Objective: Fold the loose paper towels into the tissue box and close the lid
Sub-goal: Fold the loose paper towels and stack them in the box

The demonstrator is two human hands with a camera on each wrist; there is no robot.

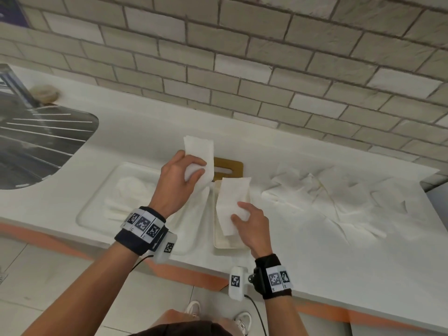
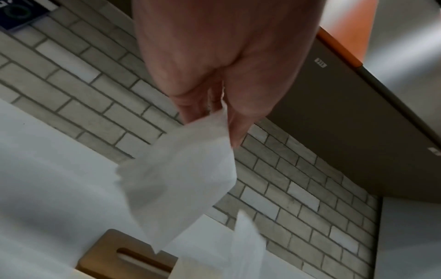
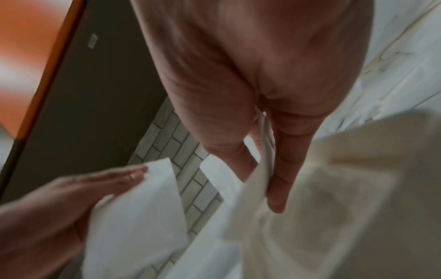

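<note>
My left hand [image 1: 194,170] grips one end of a white paper towel [image 1: 198,151] and holds it up above the counter. My right hand [image 1: 240,212] pinches another stretch of paper towel [image 1: 232,195] over the open cream tissue box [image 1: 228,244]. The wooden lid [image 1: 234,166], with a slot in it, lies just behind the box. In the left wrist view the towel [image 2: 181,179] hangs from my fingertips above the lid [image 2: 124,258]. In the right wrist view the thumb and fingers clamp the towel's edge [image 3: 262,166]. Whether both hands hold one sheet is unclear.
Several loose, crumpled paper towels [image 1: 327,195] are spread on the white counter [image 1: 291,263] to the right of the box. A shallow white tray [image 1: 84,214] with more white paper lies to the left. A steel sink [image 1: 36,146] is at the far left, and a brick-tile wall [image 1: 242,69] stands behind.
</note>
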